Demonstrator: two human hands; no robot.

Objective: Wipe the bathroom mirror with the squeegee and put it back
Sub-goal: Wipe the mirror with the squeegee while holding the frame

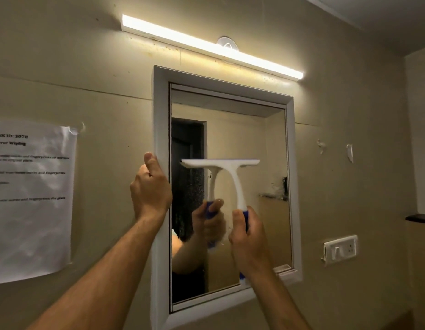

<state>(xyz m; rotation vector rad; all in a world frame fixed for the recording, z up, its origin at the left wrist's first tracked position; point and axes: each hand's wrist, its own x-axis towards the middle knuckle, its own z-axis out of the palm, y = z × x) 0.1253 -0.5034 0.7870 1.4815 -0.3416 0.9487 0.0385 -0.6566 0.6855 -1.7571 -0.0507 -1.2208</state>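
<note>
Beige bathroom wall is filling the view, lit warm from above. Nearest: right hand (248, 236) is clamped on the blue grip of the squeegee (222, 173), blade lying level against the glass just above the fist, at about mid-height of the mirror (242, 139). Left hand (150, 186) is curled closed on the white frame (160, 129), just beside the blade's left end, steadying it.

Risk, as judgement: blade tilting off the glass would be leaving streaks; left thumb sitting so near could be catching the stroke; the frame may be shifting if pushed hard.

Farther out: printed sheet (33, 198) is hanging left of the left hand, switch plate (340, 250) right of the right hand, strip light (211, 47) glowing above both.
</note>
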